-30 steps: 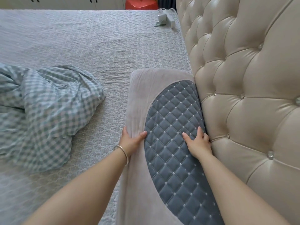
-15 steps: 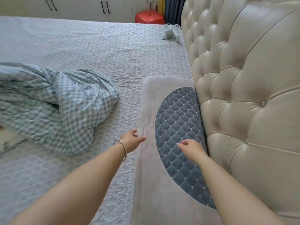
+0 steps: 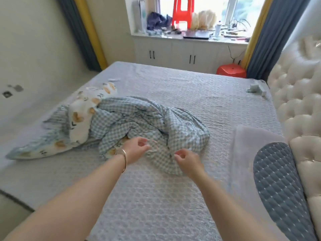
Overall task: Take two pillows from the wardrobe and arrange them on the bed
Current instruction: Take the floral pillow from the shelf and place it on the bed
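A beige pillow with a quilted blue-grey panel (image 3: pixel 278 180) lies flat on the bed (image 3: pixel 182 94), against the tufted cream headboard (image 3: pixel 298 105) at the right. In the middle of the bed sits a crumpled blue-and-white checked blanket (image 3: pixel 156 122). My left hand (image 3: pixel 137 150), with a bangle on the wrist, and my right hand (image 3: pixel 188 161) hover over the blanket's near edge, fingers curled and apart, holding nothing. Only one pillow is in view.
A floral white-and-orange cover (image 3: pixel 83 117) lies tangled with the blanket at the left. White chargers (image 3: pixel 257 87) rest on the far right corner of the bed. A red stool (image 3: pixel 231 70) stands beyond the bed, by white cabinets (image 3: pixel 173 54) under a cluttered windowsill.
Both hands left the pillow and moved left, over the checked blanket. My view lifted and turned from the headboard toward the window.
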The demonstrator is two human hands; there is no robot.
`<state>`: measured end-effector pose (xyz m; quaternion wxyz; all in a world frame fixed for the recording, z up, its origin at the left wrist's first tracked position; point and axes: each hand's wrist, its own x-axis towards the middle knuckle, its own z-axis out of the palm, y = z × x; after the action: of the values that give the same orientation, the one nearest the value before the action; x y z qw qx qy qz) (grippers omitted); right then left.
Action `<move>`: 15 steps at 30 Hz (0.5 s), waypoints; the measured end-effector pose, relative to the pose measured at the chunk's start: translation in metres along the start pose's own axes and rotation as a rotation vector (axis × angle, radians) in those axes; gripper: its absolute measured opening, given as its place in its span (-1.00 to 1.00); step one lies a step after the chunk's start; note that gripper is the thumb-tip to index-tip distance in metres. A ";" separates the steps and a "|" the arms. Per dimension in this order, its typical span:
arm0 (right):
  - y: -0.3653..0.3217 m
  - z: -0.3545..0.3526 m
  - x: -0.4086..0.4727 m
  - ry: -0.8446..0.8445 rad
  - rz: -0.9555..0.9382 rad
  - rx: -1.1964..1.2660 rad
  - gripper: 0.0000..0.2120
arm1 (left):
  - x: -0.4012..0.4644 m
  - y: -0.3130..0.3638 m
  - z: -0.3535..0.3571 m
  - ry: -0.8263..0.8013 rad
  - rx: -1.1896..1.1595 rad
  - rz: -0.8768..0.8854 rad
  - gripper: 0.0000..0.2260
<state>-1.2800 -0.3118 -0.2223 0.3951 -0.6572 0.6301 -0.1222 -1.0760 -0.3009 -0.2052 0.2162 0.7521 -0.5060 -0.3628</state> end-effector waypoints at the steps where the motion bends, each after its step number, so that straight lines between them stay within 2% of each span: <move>1: -0.036 0.019 -0.002 -0.004 -0.056 -0.013 -0.72 | -0.009 -0.017 -0.032 0.044 0.016 -0.005 -0.70; 6: -0.190 0.111 -0.009 -0.088 -0.321 -0.064 -0.70 | -0.056 -0.097 -0.169 0.259 0.065 -0.015 -0.70; 10: -0.310 0.201 -0.030 -0.268 -0.519 -0.084 -0.72 | -0.113 -0.173 -0.270 0.468 0.076 -0.115 -0.69; 15: -0.419 0.297 -0.064 -0.439 -0.785 -0.180 -0.66 | -0.177 -0.254 -0.356 0.724 0.074 -0.290 -0.63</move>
<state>-0.7894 -0.1887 -0.1141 0.3843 -0.8883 0.2428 -0.0651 -0.6901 -0.0532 -0.0935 0.3002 0.9023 -0.2983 -0.0823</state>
